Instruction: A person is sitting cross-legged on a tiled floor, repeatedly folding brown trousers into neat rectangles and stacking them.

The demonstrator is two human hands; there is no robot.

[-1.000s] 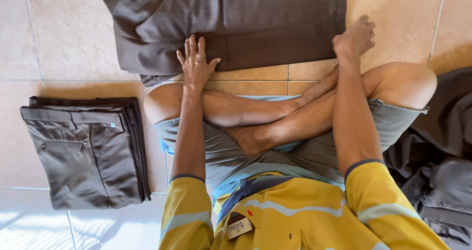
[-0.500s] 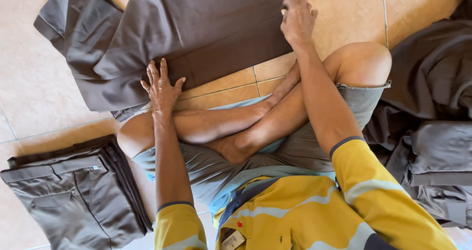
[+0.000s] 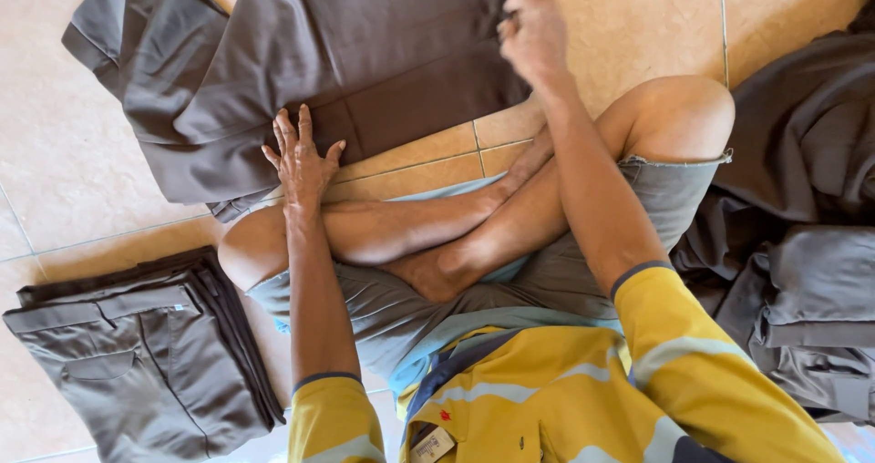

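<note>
Seated cross-legged on the tiled floor (image 3: 82, 180), facing brown trousers (image 3: 365, 62) spread flat just ahead of the knees. Compared with half a second ago: right hand (image 3: 533, 33) lifted off the cloth and blurred with motion, where before lay pressed on the right edge of the garment; trousers in much the same place, left hand unmoved. Left hand (image 3: 301, 158) flat, palm down, fingers (image 3: 290, 130) spread wide and pressing the near edge of the trousers where cloth meets tile. Right hand curled into a loose fist just over the garment's right edge (too blurred to tell whether any fabric is pinched in it). Folded stack of grey-brown trousers (image 3: 137, 363) to the left beside the knee, well apart from both hands. Loose heap of dark grey clothes (image 3: 802, 226) to the right, touching the right thigh. Yellow long-sleeved shirt and grey shorts on the person.
</note>
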